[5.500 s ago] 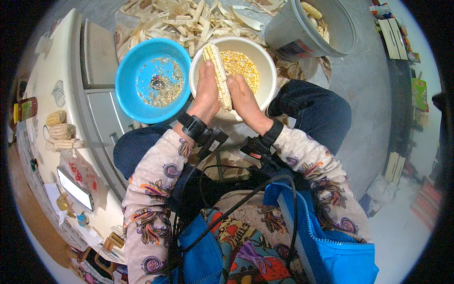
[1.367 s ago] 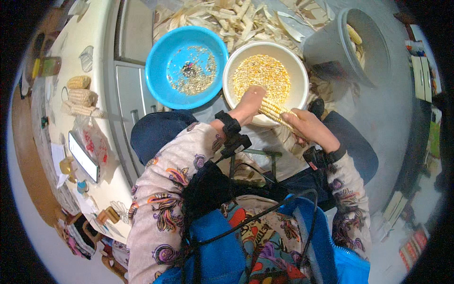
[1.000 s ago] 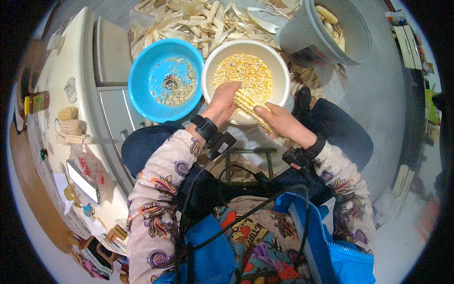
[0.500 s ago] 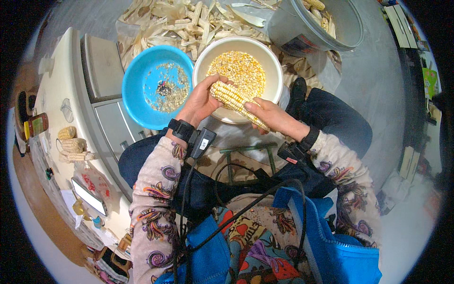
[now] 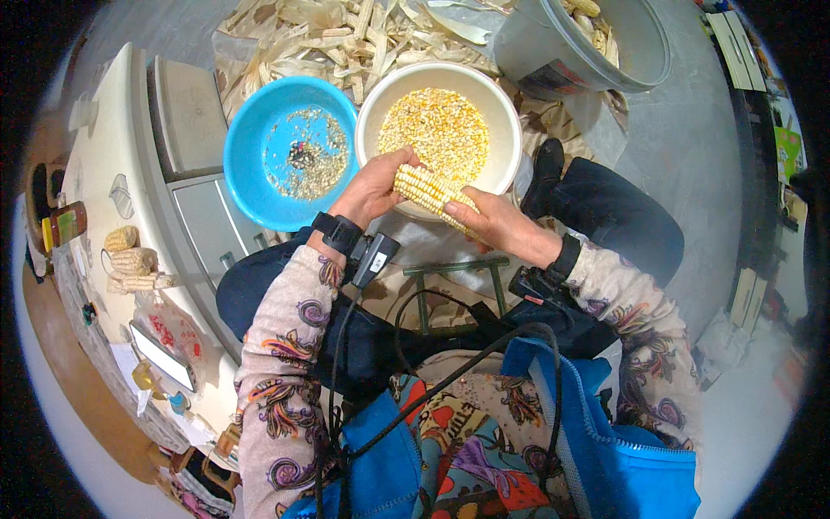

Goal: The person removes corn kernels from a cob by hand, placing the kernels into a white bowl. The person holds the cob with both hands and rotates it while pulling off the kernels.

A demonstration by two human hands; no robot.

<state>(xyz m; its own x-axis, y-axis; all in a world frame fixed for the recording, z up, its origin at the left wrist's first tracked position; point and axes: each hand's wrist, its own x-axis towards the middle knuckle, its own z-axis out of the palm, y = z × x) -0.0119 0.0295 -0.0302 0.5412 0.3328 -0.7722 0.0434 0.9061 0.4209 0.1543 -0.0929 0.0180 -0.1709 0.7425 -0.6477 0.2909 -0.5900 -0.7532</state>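
Cob point(image 5: 430, 192), one: I see it slanting over the near side of the white bowl point(image 5: 503, 156). Left hand point(image 5: 373, 188): fingers curled around its far end. Right hand point(image 5: 503, 222): clasping the near end, thumb on top. Bowl contents: loose kernels point(image 5: 441, 130). Blue basin point(image 5: 246, 151): just left, bits point(image 5: 322, 177) scattered inside. Husks point(image 5: 303, 48): beyond both. Grey bucket point(image 5: 538, 54): right of husks.

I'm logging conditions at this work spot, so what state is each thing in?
Corn cob: held in both hands, kernels on its visible side
Left hand: closed on the cob's far end
Right hand: closed on its near end
White bowl: open, partly filled with kernels
Blue basin: open, bits scattered inside
Grey bucket: uncovered, cobs inside
Phone: screen lit
Husks: loosely heaped
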